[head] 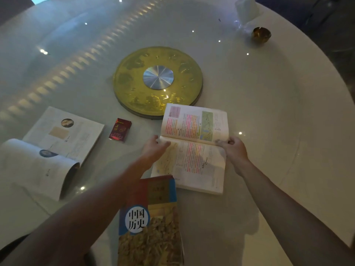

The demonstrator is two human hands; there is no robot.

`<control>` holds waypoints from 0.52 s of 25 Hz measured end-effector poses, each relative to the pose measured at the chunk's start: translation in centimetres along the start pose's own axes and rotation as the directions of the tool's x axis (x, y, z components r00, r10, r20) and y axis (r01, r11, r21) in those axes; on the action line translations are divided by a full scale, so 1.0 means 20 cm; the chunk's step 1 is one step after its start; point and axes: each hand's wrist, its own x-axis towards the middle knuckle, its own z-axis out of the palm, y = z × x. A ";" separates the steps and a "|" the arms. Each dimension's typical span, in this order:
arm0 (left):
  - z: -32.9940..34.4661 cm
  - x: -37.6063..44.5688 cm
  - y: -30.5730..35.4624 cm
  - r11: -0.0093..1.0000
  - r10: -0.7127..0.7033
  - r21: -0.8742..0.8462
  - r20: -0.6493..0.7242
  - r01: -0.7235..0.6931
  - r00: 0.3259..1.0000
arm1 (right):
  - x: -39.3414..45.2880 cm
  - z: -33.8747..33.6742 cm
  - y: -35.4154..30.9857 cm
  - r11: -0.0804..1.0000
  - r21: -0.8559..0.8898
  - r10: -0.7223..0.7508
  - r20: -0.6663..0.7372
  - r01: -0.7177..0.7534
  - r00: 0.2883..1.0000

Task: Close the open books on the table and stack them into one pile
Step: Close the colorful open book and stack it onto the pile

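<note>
nearest, a closed history textbook with a red, blue and tan cover and a white circle of chinese characters (pixel 151 223) is seen flat on the glossy white round table (pixel 278 116), at its near edge. its far corner is overlapped against the near-left corner of an open textbook with pink-highlighted text and maps (pixel 194 148), which is laid just beyond it, spine running left to right.

the open textbook is gripped at both ends of its spine fold. the left hand (pixel 154 148) is curled on the left end, thumb laid on top of the near page and fingers tucked at the edge. the right hand (pixel 235 148) is closed on the right end, the page edge pinched between thumb and fingers. the far page is seen lifted slightly.

to the left, well apart, a second open book with pale pages and small round pictures (pixel 51 148) is noted, its near half curled upward. between the two open books a small dark red carton with gold print (pixel 120 129) is stood.

farther, a round gold disc with a silver hub (pixel 157 81) is set at the table's centre, its near rim overlapped by the highlighted textbook's far page. far right, a small brass-coloured bowl (pixel 261 34) is seen.
</note>
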 end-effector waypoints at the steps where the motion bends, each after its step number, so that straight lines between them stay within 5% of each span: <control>1: 0.01 0.03 0.00 1.000 -0.007 0.004 0.000 0.007 1.000 | 0.02 0.00 0.00 0.999 0.037 0.007 0.014 -0.008 1.000; 8: 0.02 0.14 0.00 0.966 -0.139 -0.216 0.026 0.141 0.990 | 0.08 -0.09 -0.01 0.960 0.278 -0.008 0.116 -0.024 0.993; 13: 0.01 0.19 -0.03 0.853 -0.127 -0.484 0.169 0.195 0.977 | 0.02 -0.18 0.04 0.966 0.171 -0.218 0.148 0.192 0.965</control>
